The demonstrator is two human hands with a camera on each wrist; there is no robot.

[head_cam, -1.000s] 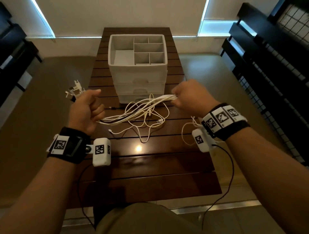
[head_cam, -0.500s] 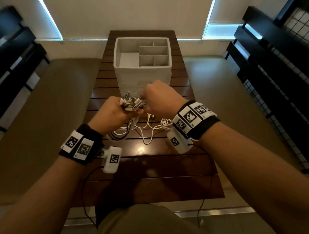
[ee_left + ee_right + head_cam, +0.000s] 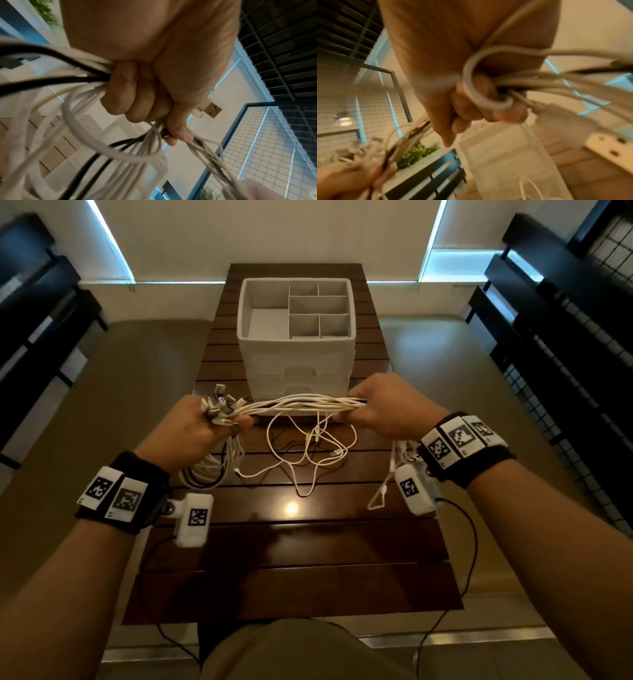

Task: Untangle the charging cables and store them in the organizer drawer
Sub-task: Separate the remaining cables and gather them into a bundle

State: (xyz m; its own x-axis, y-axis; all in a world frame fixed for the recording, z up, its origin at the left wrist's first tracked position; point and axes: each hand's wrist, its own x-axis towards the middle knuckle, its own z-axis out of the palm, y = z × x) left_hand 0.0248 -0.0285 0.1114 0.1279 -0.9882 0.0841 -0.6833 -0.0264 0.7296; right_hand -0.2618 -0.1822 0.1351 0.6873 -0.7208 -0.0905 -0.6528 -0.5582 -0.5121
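Observation:
A bundle of white and black charging cables stretches level between my two hands, just in front of the white organizer. My left hand grips the bundle near its plug ends, with a gold USB plug sticking out past the fist and folded loops hanging below. My right hand grips the other end of the cables. Loose loops trail on the dark slatted table. The organizer's drawer fronts are shut; its top tray has empty compartments.
Beige floor lies on both sides of the narrow table. Black benches and a wire grid stand to the right, dark furniture to the left. Wrist camera leads hang over the table's near edge.
My hands, which met at the plug ends half a second ago, have drawn apart sideways, pulling the cable bundle out straight between them. My left hand now also holds folded loops.

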